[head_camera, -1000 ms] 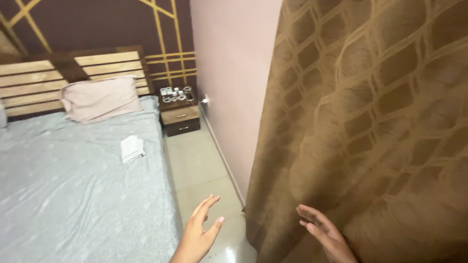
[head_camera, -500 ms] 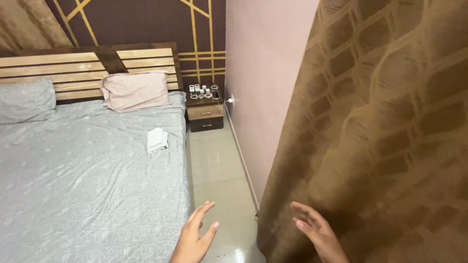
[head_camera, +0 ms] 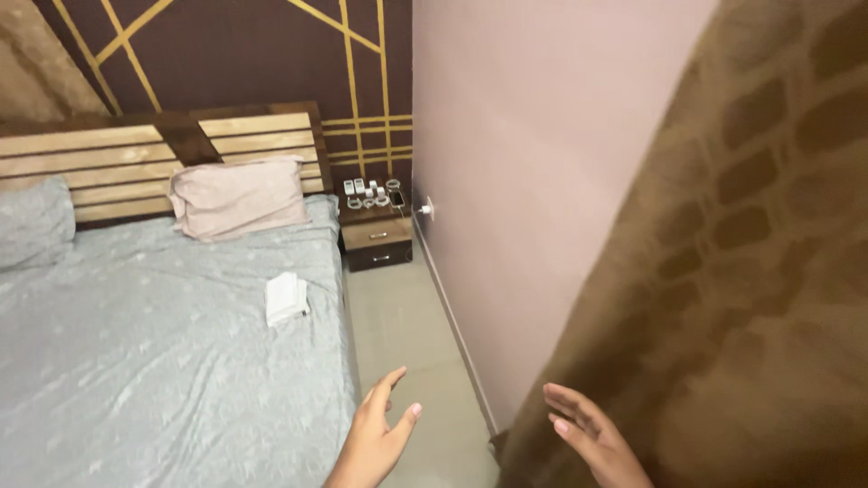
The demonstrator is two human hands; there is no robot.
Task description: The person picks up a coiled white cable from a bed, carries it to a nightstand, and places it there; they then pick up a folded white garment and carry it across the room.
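My left hand [head_camera: 378, 441] is open with fingers spread, hovering over the floor strip beside the bed's near corner, holding nothing. My right hand [head_camera: 592, 438] is open too, palm turned left, just in front of the lower edge of a brown patterned curtain [head_camera: 741, 271] that fills the right side. I cannot tell whether it touches the fabric. A bed with a grey-blue sheet [head_camera: 154, 361] lies to the left. A small folded white cloth [head_camera: 286, 297] rests on the sheet near its right edge.
A pink pillow [head_camera: 237, 196] and a grey pillow [head_camera: 32, 221] lean on the slatted wooden headboard [head_camera: 99, 163]. A dark nightstand [head_camera: 372, 233] with several small items stands in the corner. A pale pink wall [head_camera: 524, 181] borders the narrow tiled floor strip [head_camera: 407, 334].
The view has shifted, so the curtain now sits further right and more wall shows. Both hands keep the same open pose low in the frame.
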